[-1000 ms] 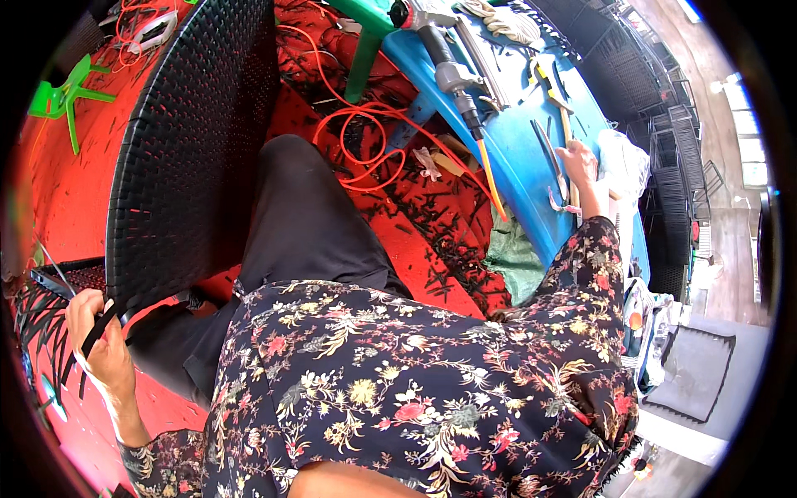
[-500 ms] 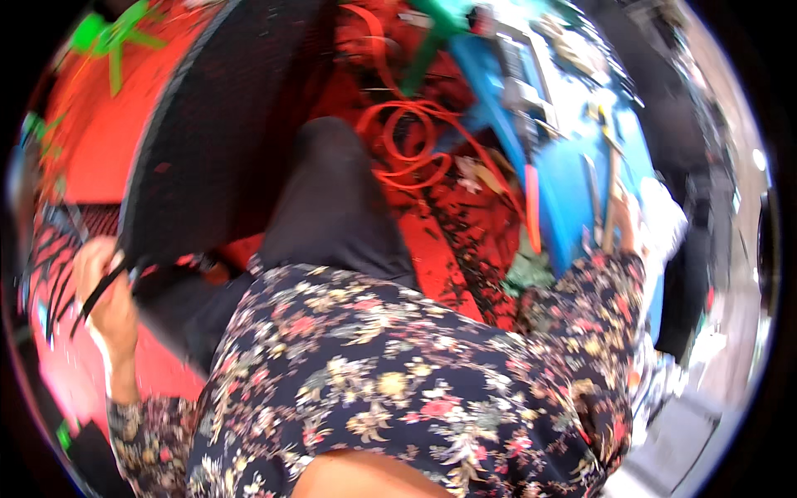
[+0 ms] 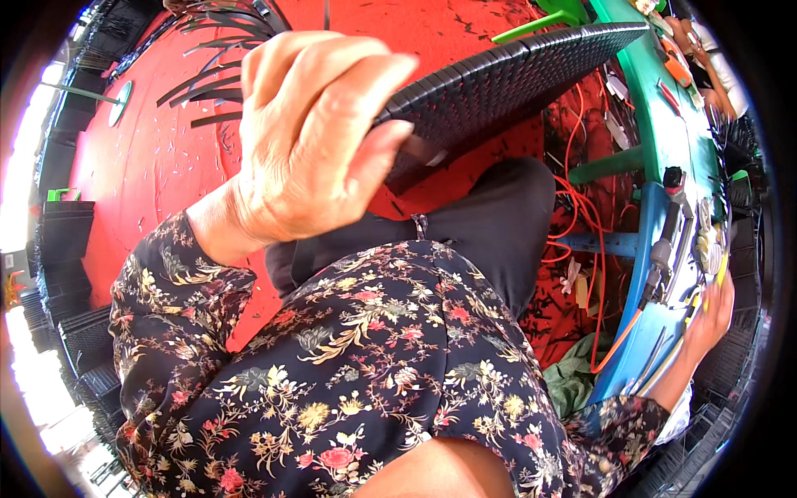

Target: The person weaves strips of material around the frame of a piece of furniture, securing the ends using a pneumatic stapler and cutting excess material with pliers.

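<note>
A black woven panel [image 3: 498, 91] stands tilted across my lap, its long bound rim running from my left hand to the far right. My left hand [image 3: 311, 141] is raised, fingers curled and thumb closed at the panel's near left end; its fingertips are slightly blurred. Loose black strips [image 3: 220, 83] fan out behind that hand. At the right, my right hand [image 3: 706, 324] lies over a blue table [image 3: 627, 353], its fingers stretched along a yellow-handled tool [image 3: 721, 264]. Thin sticks or blades [image 3: 660, 369] lie beside the wrist. A dark grey tool [image 3: 664, 241] rests farther up the table.
An orange hose [image 3: 573, 199] coils on the red floor [image 3: 158, 174] among black scraps. Beyond the blue table stands a green table [image 3: 635, 50] with red-handled tools, where another person's arms [image 3: 714, 70] show. Stacked black woven pieces [image 3: 66, 232] line the left. A green cloth [image 3: 573, 378] hangs near my right forearm.
My view has swung left. My left hand has come up from low at the left to the panel's rim, and the panel now tilts flatter. My right hand stays over the blue table's tools.
</note>
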The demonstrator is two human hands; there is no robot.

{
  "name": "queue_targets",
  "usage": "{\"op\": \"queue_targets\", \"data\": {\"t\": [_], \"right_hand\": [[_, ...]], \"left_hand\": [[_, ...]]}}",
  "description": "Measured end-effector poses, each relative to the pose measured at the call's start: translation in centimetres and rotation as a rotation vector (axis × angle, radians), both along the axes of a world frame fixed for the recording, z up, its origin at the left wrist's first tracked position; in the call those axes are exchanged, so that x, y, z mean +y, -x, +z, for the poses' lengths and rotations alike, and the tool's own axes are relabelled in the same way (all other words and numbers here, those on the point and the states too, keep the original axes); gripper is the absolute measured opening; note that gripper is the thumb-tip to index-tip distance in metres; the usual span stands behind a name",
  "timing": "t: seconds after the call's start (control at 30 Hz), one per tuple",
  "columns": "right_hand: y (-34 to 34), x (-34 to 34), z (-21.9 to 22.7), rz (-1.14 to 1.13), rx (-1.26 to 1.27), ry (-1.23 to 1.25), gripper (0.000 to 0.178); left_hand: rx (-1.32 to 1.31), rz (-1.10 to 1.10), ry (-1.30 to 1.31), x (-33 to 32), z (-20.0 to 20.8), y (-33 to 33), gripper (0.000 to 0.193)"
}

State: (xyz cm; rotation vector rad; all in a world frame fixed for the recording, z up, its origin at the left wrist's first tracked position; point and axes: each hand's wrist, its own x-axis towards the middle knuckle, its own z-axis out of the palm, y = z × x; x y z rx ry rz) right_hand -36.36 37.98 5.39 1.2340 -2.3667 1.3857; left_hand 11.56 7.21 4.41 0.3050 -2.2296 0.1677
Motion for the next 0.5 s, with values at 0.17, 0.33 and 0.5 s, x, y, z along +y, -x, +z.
{"op": "queue_targets", "data": {"t": [0.17,0.33,0.5], "right_hand": [[-16.1,-13.6,0.5,0.923,-0.447,0.155,0.041],[-23.7,-16.1,0.5,1.174,-0.755,0.037,0.043],[-24.2,-16.5,-1.6,1.204,-0.742,-0.263,0.097]], "left_hand": [[0.025,-0.138,-0.855,3.8,1.5,3.7,0.062],[0.124,-0.318,-0.893,5.0,-1.6,3.0,0.037],[0.132,-0.463,-0.798,5.5,-2.0,3.4,0.028]]}}
